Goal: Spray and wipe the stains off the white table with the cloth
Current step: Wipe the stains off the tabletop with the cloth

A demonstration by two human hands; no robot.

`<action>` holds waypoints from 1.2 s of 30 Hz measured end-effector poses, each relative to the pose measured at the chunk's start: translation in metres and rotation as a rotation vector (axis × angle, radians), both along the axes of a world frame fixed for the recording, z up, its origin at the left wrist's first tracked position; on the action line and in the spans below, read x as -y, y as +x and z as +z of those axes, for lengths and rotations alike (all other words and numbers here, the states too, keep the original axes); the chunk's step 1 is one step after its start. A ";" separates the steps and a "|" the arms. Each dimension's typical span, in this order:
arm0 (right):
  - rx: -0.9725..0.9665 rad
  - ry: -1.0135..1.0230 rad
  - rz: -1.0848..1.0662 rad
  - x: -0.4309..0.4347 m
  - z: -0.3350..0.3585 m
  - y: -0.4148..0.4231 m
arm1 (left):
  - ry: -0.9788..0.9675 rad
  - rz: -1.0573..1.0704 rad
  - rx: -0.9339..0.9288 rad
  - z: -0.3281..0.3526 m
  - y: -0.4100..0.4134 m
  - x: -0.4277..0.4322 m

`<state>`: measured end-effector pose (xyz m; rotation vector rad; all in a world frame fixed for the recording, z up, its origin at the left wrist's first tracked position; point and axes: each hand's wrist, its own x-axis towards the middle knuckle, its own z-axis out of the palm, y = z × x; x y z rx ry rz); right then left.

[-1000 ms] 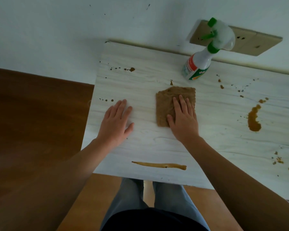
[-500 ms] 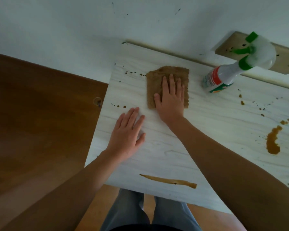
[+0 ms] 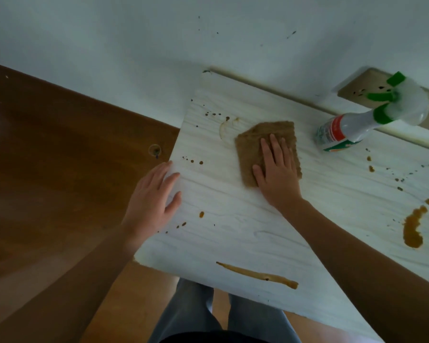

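A white wood-grain table [image 3: 233, 231] stands against a pale wall, with brown wooden floor [image 3: 60, 169] off at 9 o'clock. Nearest, at 6 o'clock by the front edge, a long brown streak [image 3: 258, 274] lies untouched. At 9 o'clock the left hand [image 3: 151, 201] rests flat on the table's left edge, fingers straight and slightly apart, holding nothing; a second ago it lay further in on the top. Towards 11 o'clock the right hand [image 3: 276, 169] presses the brown cloth [image 3: 253, 142] flat, fingers straight and close together. Half a second ago the cloth was in the far left corner; it has since slid back towards the middle, leaving a pale curved smear [image 3: 224, 131] just to its left. So that pass thinned the stain rather than lifting it, and the dark drops [image 3: 213, 114] beyond it remain. The large blotch [image 3: 412, 229] at 3 o'clock is also unwiped, so much of the job is probably left. At 1 o'clock the spray bottle [image 3: 344, 129] stands near the wall; how much liquid it holds cannot be told.
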<state>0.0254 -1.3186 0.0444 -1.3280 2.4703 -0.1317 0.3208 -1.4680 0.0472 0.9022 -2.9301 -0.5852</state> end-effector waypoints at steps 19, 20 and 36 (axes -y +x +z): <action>0.016 -0.066 0.216 0.041 -0.006 0.067 | -0.036 -0.102 -0.019 -0.017 0.014 -0.014; 0.005 -0.073 0.212 0.043 -0.006 0.056 | -0.042 -0.113 -0.019 -0.018 0.014 -0.014; -0.008 -0.218 0.294 0.119 -0.020 0.079 | -0.004 -0.102 -0.071 -0.023 0.016 -0.012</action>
